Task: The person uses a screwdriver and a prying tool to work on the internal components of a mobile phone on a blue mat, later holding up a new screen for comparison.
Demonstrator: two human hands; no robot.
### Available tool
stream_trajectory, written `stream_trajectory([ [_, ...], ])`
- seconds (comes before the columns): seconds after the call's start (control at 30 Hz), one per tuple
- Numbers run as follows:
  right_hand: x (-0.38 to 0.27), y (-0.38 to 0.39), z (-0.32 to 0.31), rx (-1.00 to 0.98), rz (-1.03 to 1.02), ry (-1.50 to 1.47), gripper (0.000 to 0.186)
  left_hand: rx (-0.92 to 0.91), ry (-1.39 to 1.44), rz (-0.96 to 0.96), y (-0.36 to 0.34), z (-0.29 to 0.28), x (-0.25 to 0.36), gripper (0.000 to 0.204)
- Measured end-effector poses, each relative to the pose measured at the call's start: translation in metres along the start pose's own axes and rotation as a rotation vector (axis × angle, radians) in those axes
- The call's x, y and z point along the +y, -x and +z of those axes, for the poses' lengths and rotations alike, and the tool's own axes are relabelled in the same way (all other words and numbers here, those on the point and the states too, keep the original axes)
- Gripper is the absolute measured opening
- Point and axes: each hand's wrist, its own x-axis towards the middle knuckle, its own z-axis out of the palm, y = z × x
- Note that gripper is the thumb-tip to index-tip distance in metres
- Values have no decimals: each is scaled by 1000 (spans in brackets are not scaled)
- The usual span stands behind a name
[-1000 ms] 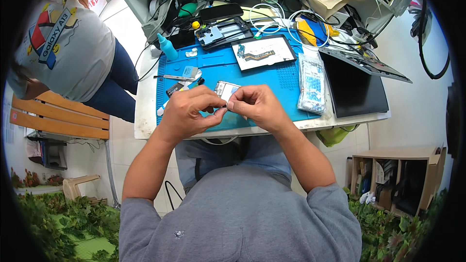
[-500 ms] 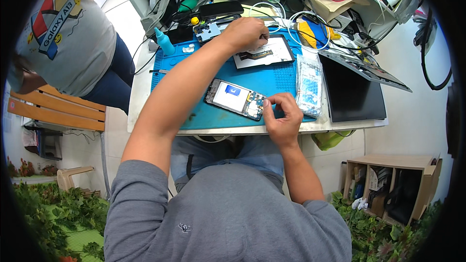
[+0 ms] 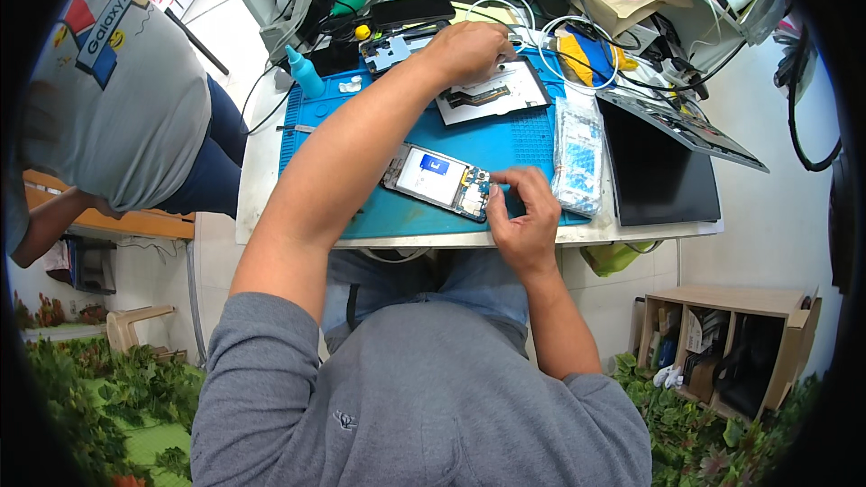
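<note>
An opened phone (image 3: 439, 182), its battery and circuit board bare, lies on the blue repair mat (image 3: 388, 221). My right hand (image 3: 526, 216) pinches the phone's right end between thumb and forefinger. My left hand (image 3: 474, 52) stretches across to the far side of the mat, over the back edge of a tilted flat panel (image 3: 510, 97) with a white face and a dark flex cable on it. Its fingers are curled together, and what they hold, if anything, is hidden. Left of the panel lies another phone part (image 3: 386, 52), partly covered by my left arm.
A light-blue bottle (image 3: 305, 74) stands at the mat's back left. Wrapped phone parts (image 3: 577, 158) and an opened dark laptop-like device (image 3: 663, 171) lie at the right. Tangled cables (image 3: 577, 22) fill the back. A person in a grey shirt (image 3: 135, 99) stands at the left.
My left hand has shifted slightly right and farther away over the panel's back edge. My right hand stays at the phone. The other person has moved, one arm now lower.
</note>
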Motion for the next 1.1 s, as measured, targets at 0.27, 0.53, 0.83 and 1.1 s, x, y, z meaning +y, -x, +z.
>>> stream_trajectory([
  [0.27, -9, -12, -11, -256, -81, 186, 88, -112, 209, 3, 107, -84, 16, 41],
  [0.53, -4, -36, -22, -488, -86, 210, 95, -344, 332, -274, 215, -93, 22, 115],
  [0.83, 1, -72, -23, -627, -143, 237, 90, -254, 326, -315, 229, -94, 27, 109],
  [1.1, 3, -91, -21, -715, -210, 197, 95, -118, 209, -226, 253, -87, 38, 49],
])
